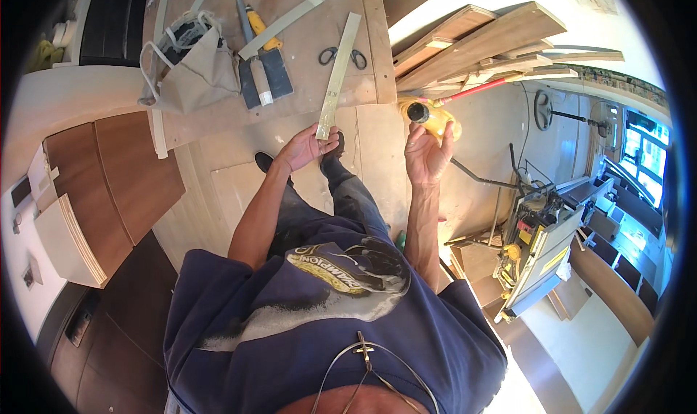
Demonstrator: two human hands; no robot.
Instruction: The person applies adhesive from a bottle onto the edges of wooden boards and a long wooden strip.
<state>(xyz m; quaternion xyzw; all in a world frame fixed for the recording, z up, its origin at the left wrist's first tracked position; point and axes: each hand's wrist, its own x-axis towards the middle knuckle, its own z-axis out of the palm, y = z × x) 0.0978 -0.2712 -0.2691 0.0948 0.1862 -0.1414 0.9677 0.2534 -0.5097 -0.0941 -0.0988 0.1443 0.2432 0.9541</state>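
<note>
My left hand (308, 148) grips the near end of a narrow pale strip (338, 76), fingers under it and thumb at its edge. Its far part lies over the workbench (305, 98), crossing a pair of black scissors (359, 59). Some shiny spots show on the strip's near end. To the right, past the bench corner, my right hand (427, 154) is closed round a yellow bottle (438, 120) with a black cap (417, 112). The cap points up toward me; the bottle's lower part is hidden.
A canvas bag (200, 80), a dark trowel (279, 79), a yellow-handled tool (261, 28) and another strip (287, 23) lie on the bench. Boards (486, 44) are stacked at the far right, near a red pole (475, 89). A table saw (537, 247) stands right; brown panels (116, 174) left.
</note>
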